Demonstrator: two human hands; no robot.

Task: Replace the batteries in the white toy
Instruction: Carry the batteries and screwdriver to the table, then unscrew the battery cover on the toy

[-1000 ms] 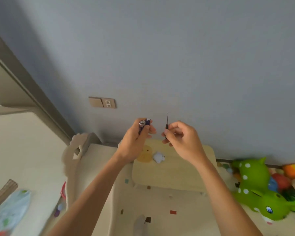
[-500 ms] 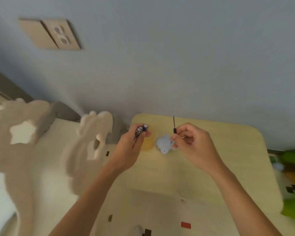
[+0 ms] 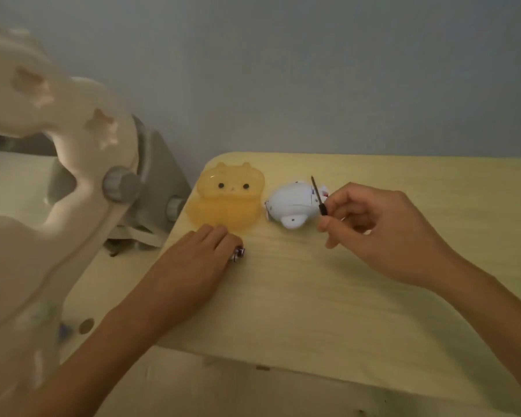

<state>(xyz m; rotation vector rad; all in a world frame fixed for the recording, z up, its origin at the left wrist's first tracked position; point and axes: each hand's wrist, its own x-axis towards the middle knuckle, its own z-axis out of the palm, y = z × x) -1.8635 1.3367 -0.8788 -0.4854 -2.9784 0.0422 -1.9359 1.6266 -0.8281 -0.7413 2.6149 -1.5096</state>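
Note:
The white toy (image 3: 292, 205) lies on its side on the pale wooden table (image 3: 358, 296), near the back edge. My right hand (image 3: 376, 233) is just right of it and pinches a small dark screwdriver (image 3: 318, 197), tip pointing up over the toy. My left hand (image 3: 193, 263) rests low on the table in front of the orange toy, closed over the batteries (image 3: 238, 254), whose metal ends peek out at my fingertips.
An orange translucent cat-shaped toy (image 3: 227, 200) lies flat left of the white toy. A cream plastic playpen fence (image 3: 73, 176) with grey knobs stands off the table's left edge. A grey wall rises behind the table.
My view has dropped and closed in on the table. My left hand came down from the air to the tabletop with the batteries. My right hand lowered beside the white toy.

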